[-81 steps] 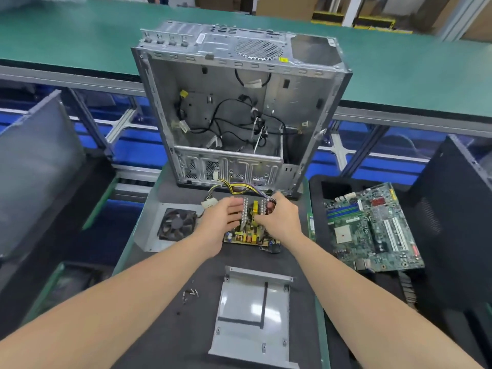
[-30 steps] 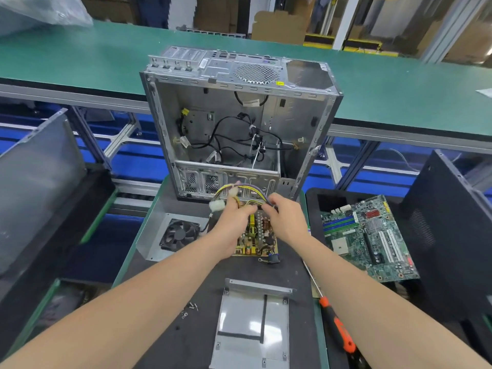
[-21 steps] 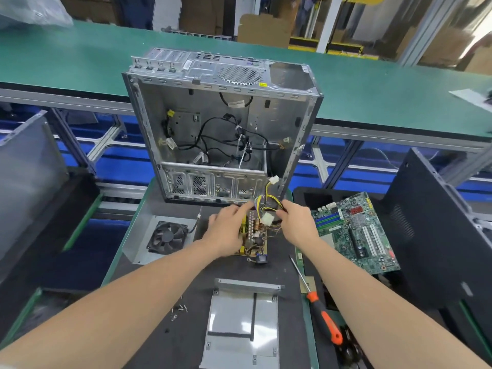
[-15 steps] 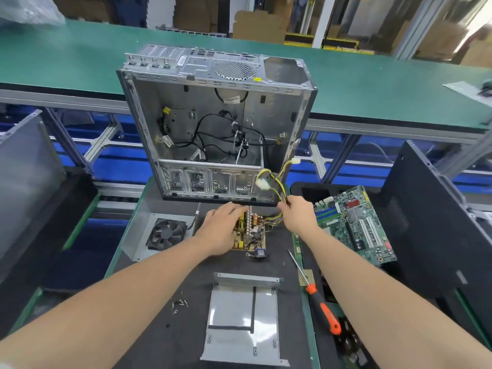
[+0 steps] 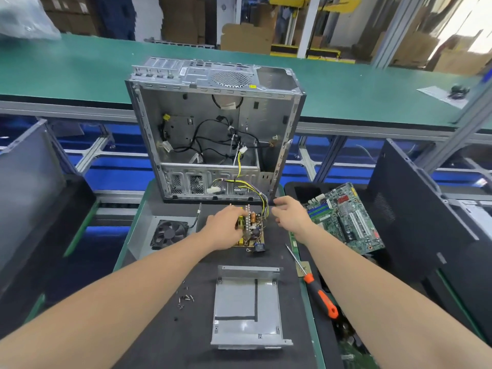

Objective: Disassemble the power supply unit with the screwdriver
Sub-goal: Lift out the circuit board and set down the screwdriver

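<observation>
Two hands over the mat. Left hand [image 5: 225, 227] sits on the PSU board [image 5: 251, 228], fingers curled down on its left half, so that part's covered and I can't tell if it's gripping or just pressing. Right hand [image 5: 288, 214] hangs loose and half open just right of the board, holding nothing, fingertips close to the wires [image 5: 259, 194] that run up toward the case [image 5: 215, 129]. Screwdriver [image 5: 316, 287] lies untouched well below the right fingers, beside the cover [image 5: 246, 304]. Screws [image 5: 185, 299] too small to count.

The case [image 5: 213, 134] walls off the far side. Bare counter [image 5: 279, 251] lies between board [image 5: 250, 233] and screwdriver [image 5: 316, 288].
</observation>
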`<state>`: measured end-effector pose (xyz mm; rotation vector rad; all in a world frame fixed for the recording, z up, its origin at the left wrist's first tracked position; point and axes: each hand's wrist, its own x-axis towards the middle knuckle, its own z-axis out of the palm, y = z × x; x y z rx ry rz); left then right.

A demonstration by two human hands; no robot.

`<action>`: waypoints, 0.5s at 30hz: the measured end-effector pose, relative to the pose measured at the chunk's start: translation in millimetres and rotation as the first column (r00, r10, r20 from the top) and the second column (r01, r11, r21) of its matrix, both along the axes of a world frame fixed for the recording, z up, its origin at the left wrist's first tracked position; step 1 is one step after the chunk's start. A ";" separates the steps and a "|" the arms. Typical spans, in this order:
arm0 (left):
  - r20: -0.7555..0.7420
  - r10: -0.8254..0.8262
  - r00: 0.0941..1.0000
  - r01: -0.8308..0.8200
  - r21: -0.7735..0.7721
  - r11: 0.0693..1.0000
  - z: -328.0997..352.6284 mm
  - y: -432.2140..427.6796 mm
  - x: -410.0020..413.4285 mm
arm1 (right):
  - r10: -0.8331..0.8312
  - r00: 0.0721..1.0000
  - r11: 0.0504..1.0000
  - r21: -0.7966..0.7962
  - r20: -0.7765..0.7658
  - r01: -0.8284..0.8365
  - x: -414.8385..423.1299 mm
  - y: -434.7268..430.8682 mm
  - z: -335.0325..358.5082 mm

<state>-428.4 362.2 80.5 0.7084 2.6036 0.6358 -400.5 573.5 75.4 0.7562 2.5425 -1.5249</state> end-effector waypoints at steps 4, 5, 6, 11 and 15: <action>-0.004 -0.011 1.000 0.011 0.008 1.000 -3.2 -7.3 9.1 | 0.009 0.999 0.999 0.049 0.041 -0.011 22.2 7.2 1.7; -0.032 -0.002 0.999 0.003 0.035 0.999 -2.0 -7.2 11.3 | 0.017 0.998 0.997 0.078 0.052 -0.021 29.2 10.6 1.6; -0.058 0.016 0.998 -0.011 0.087 0.996 -0.1 -6.1 13.6 | 0.018 0.998 0.995 0.100 0.057 -0.024 36.9 14.3 1.5; -0.061 0.019 0.998 0.002 0.331 0.944 22.0 17.2 35.0 | 0.021 0.996 0.983 0.182 0.090 -0.037 78.0 35.1 9.6; 0.061 -0.148 0.987 0.119 0.336 0.934 38.5 54.7 72.8 | 0.014 0.988 0.964 0.262 0.151 -0.054 111.0 53.3 13.2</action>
